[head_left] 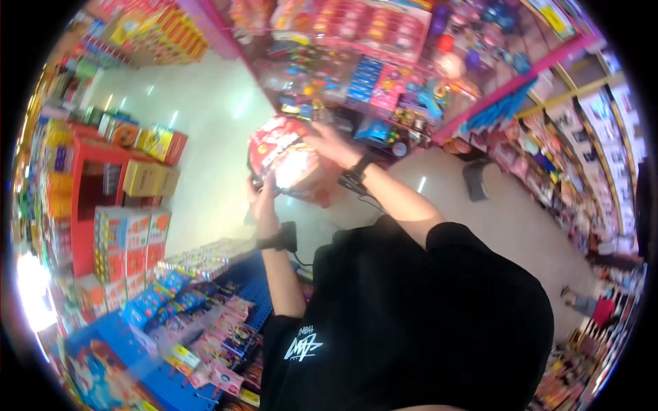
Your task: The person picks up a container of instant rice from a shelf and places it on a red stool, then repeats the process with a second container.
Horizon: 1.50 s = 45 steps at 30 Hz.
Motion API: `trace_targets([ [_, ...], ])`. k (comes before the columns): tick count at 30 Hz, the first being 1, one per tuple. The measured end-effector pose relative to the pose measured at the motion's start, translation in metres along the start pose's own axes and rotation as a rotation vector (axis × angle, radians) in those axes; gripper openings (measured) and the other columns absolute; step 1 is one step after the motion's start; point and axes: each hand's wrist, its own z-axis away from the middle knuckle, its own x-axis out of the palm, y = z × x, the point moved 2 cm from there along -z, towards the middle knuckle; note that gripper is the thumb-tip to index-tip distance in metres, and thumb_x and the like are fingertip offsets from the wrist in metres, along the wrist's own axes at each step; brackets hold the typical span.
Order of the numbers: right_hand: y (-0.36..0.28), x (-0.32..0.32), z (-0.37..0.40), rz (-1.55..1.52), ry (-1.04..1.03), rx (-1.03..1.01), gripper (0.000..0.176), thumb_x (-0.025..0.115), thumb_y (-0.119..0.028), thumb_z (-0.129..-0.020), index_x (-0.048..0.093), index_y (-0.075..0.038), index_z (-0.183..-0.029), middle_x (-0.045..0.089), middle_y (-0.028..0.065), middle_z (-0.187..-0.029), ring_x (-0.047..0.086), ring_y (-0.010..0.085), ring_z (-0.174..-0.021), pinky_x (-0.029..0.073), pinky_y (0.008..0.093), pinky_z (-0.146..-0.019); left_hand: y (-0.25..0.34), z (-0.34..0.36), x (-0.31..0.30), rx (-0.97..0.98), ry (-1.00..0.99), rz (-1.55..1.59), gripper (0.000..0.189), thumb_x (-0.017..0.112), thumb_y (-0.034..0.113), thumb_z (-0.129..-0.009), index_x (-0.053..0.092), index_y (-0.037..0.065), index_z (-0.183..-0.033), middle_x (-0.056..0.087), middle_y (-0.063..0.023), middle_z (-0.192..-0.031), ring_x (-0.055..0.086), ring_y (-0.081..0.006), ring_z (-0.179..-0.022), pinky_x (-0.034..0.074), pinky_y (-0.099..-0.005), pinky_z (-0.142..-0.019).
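- My left hand (262, 195) is curled around the lower edge of a shiny red-and-white bag (284, 154), gripping it from below.
- My right hand (332, 145) lies on the bag's upper right side, palm against it and fingers stretched out, not clenched.
- The bag is raised in front of me, above the pale floor (205, 109), just below a pink rack (480, 99) crowded with toys.
- A blue shelf (257, 291) of small packets sits near my left elbow.
- A red shelf unit (86, 154) with boxes stands well off to the left.
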Motion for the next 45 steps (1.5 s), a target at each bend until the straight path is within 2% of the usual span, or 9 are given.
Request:
trace_targets([
  [2,0.011,0.0,-0.008,0.157,0.053,-0.023,0.053,0.061,-0.024,-0.081,0.047,0.006,-0.123,0.056,0.0196,-0.118,0.053,0.0237,-0.11,0.04,0.0316,-0.093,-0.002,-0.004,0.001,-0.004,-0.017,0.006,0.042,0.062,0.024,-0.087,0.045,0.003,-0.118,0.058,-0.0081,-0.095,0.058,-0.0144,-0.083,0.048,-0.0291,-0.069],
  [10,0.025,0.0,-0.019,-0.102,-0.024,-0.05,0.053,0.06,-0.023,-0.083,0.044,0.001,-0.127,0.055,0.0156,-0.121,0.052,0.021,-0.111,0.04,0.0315,-0.093,-0.005,0.0,0.007,-0.018,-0.015,0.014,0.045,0.057,0.026,-0.089,0.039,0.003,-0.124,0.057,-0.0105,-0.105,0.058,-0.0152,-0.082,0.05,-0.03,-0.07],
  [18,0.003,-0.008,-0.011,-0.263,-0.135,0.113,0.068,0.059,-0.033,-0.086,0.031,0.003,-0.136,0.045,0.0234,-0.129,0.048,0.0241,-0.116,0.041,0.0322,-0.094,-0.004,0.003,0.012,-0.064,0.029,0.011,0.049,0.057,0.028,-0.088,0.037,0.003,-0.124,0.053,-0.0067,-0.1,0.056,-0.0148,-0.085,0.048,-0.0299,-0.07],
  [22,0.04,-0.011,-0.032,0.094,-0.078,0.066,0.062,0.058,-0.029,-0.087,0.034,0.004,-0.134,0.049,0.0207,-0.125,0.052,0.0225,-0.111,0.043,0.031,-0.09,-0.008,0.004,0.01,-0.043,0.015,0.031,0.047,0.056,0.029,-0.088,0.039,0.003,-0.123,0.053,-0.0066,-0.102,0.055,-0.015,-0.087,0.047,-0.0296,-0.071],
  [25,-0.012,-0.015,-0.001,-0.103,-0.167,0.115,0.061,0.058,-0.029,-0.086,0.036,0.005,-0.132,0.051,0.0199,-0.124,0.051,0.023,-0.112,0.043,0.0322,-0.091,-0.009,0.003,0.007,-0.027,0.01,0.028,0.045,0.054,0.031,-0.089,0.041,0.003,-0.122,0.054,-0.0071,-0.107,0.055,-0.0153,-0.089,0.046,-0.029,-0.072],
  [28,0.067,-0.003,-0.042,0.052,-0.046,-0.113,0.054,0.06,-0.026,-0.085,0.043,0.005,-0.126,0.054,0.0165,-0.119,0.053,0.0218,-0.107,0.041,0.0333,-0.092,-0.017,0.0,0.002,-0.002,-0.023,0.067,0.04,0.054,0.034,-0.09,0.047,0.007,-0.118,0.055,-0.0078,-0.112,0.056,-0.0158,-0.091,0.045,-0.0278,-0.071],
  [30,0.015,-0.014,-0.016,0.0,-0.159,-0.09,0.052,0.06,-0.026,-0.085,0.045,0.004,-0.125,0.054,0.0148,-0.119,0.053,0.0202,-0.106,0.041,0.0326,-0.092,-0.021,-0.008,0.002,-0.113,0.006,-0.037,0.039,0.055,0.036,-0.09,0.048,0.007,-0.115,0.056,-0.0075,-0.108,0.057,-0.0156,-0.087,0.046,-0.0265,-0.067],
  [34,0.044,-0.008,-0.028,-0.207,-0.19,-0.075,0.05,0.06,-0.027,-0.086,0.046,0.001,-0.125,0.057,0.0131,-0.116,0.054,0.0179,-0.104,0.042,0.0295,-0.09,-0.023,-0.009,0.002,-0.067,0.007,-0.044,0.04,0.056,0.037,-0.089,0.048,0.005,-0.111,0.057,-0.008,-0.102,0.058,-0.016,-0.08,0.047,-0.0265,-0.065],
  [45,0.033,-0.008,-0.017,-0.057,-0.158,-0.073,0.051,0.055,-0.028,-0.089,0.043,-0.003,-0.132,0.05,0.0098,-0.128,0.046,0.0166,-0.115,0.036,0.03,-0.096,-0.043,-0.012,0.003,0.091,0.008,-0.015,0.04,0.047,0.035,-0.094,0.048,-0.002,-0.108,0.053,-0.0079,-0.096,0.051,-0.0155,-0.088,0.044,-0.0283,-0.073],
])
